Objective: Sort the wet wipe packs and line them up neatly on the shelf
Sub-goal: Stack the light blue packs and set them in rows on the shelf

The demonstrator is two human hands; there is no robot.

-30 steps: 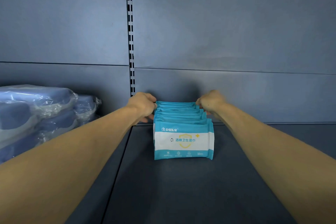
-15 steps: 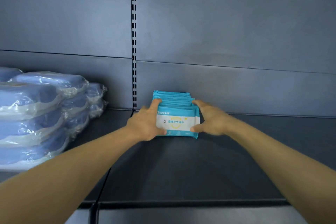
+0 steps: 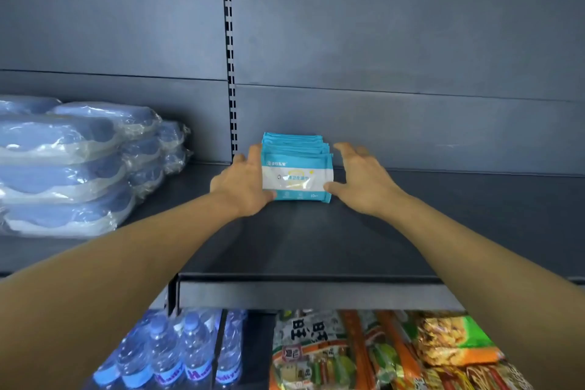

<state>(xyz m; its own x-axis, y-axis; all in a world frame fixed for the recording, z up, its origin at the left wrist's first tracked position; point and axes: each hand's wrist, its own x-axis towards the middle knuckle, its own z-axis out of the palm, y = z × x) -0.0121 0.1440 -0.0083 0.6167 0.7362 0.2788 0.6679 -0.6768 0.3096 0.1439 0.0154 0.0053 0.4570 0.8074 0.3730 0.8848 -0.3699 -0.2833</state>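
Note:
A row of several teal-and-white wet wipe packs (image 3: pixel 297 177) stands upright on the dark shelf (image 3: pixel 316 241), close to the back panel, with the front pack's label facing me. My left hand (image 3: pixel 243 187) presses flat against the row's left side, fingers straight along it and thumb by the front pack's lower left corner. My right hand (image 3: pixel 361 180) is at the row's right side with fingers spread and slightly off the packs. Only its thumb touches the front pack's lower right corner.
Plastic-wrapped blue bundles (image 3: pixel 63 168) are stacked on the shelf at the left. A slotted upright (image 3: pixel 230 57) runs down the back panel. Below the shelf's front edge (image 3: pixel 316 294) stand water bottles (image 3: pixel 171 355) and snack bags (image 3: pixel 380 351).
My hands slid from the back of the row to its front sides, and the view pulled back. The right hand's fingers have spread and lifted a little off the packs.

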